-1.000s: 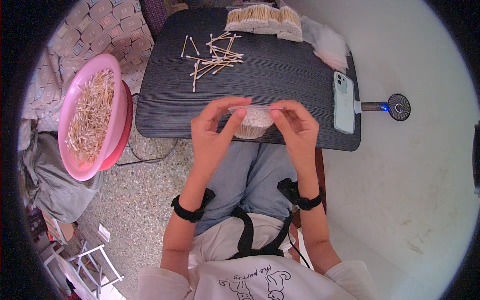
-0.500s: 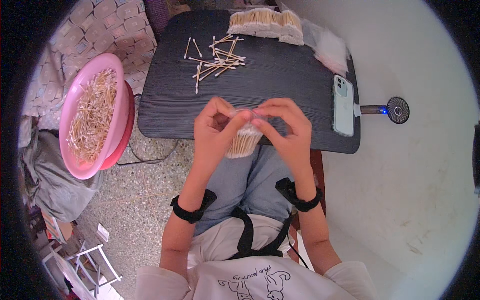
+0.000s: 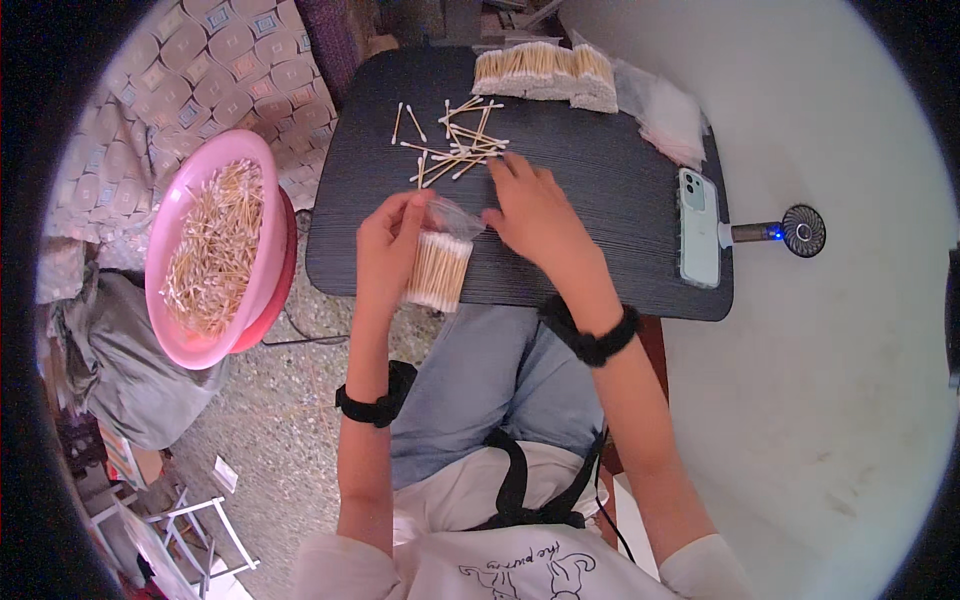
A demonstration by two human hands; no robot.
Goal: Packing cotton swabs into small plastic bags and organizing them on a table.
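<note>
My left hand pinches the upper side of a transparent plastic bag. Inside the bag, a tight bundle of cotton swabs with wooden sticks hangs at the table's near edge. My right hand reaches over the black table, its thumb apart from the fingers and nothing visible in its grasp. Its fingertips are at the near right side of a loose pile of cotton swabs; whether they touch one I cannot tell.
Filled swab bags lie along the far edge, beside a stack of empty plastic bags. A phone and a small fan are at the right, near the wall. A pink basin of swabs stands left of the table.
My right hand has let go of the bag and moved forward to the loose swabs. My left hand has shifted left with the bag. The whole view has shifted slightly.
</note>
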